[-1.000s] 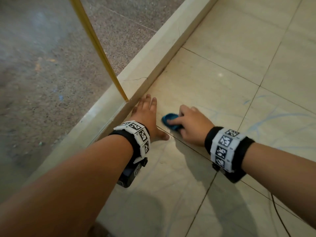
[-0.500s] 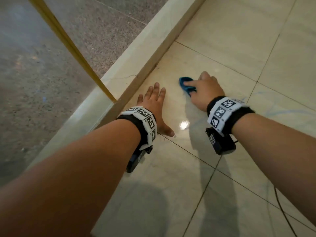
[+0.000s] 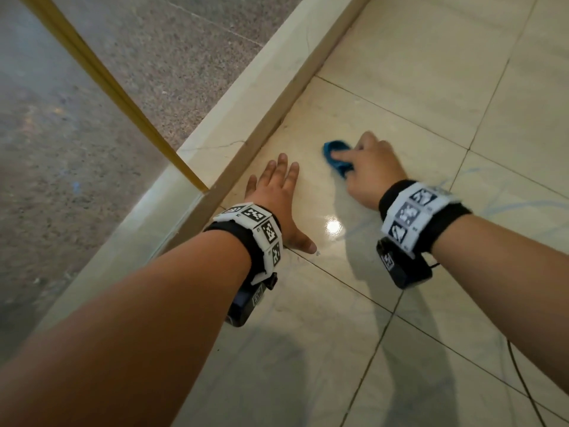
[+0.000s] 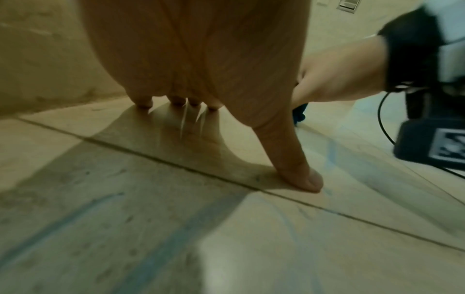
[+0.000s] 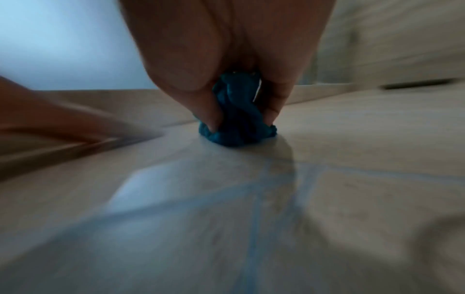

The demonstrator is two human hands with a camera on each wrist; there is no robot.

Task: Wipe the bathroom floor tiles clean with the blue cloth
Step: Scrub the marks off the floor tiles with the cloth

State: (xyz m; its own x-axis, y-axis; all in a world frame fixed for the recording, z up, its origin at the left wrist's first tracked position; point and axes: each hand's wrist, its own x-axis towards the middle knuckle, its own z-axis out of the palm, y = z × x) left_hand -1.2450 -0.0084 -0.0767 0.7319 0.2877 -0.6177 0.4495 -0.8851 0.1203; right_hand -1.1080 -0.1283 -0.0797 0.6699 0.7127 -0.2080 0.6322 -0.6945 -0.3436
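Note:
The blue cloth (image 3: 336, 155) is bunched into a small wad on a beige floor tile (image 3: 385, 124) beside the raised marble curb. My right hand (image 3: 365, 166) grips it from above and presses it to the tile; in the right wrist view the thumb and fingers pinch the blue cloth (image 5: 236, 117). My left hand (image 3: 277, 195) lies flat on the same tile, fingers straight, thumb spread over a grout line. In the left wrist view the fingertips (image 4: 177, 102) touch the floor and a bit of the blue cloth (image 4: 299, 114) shows behind the thumb.
A marble curb (image 3: 246, 112) runs diagonally on the left, with a gold-edged glass panel (image 3: 101, 84) standing on it and speckled grey floor beyond. Faint blue streaks (image 3: 498, 208) mark the tiles to the right. A thin black cable (image 3: 520, 377) trails from the right wrist.
My right hand has slid the cloth away from my body along the tile, from beside the left thumb to beyond the left fingertips. The left hand stays planted flat.

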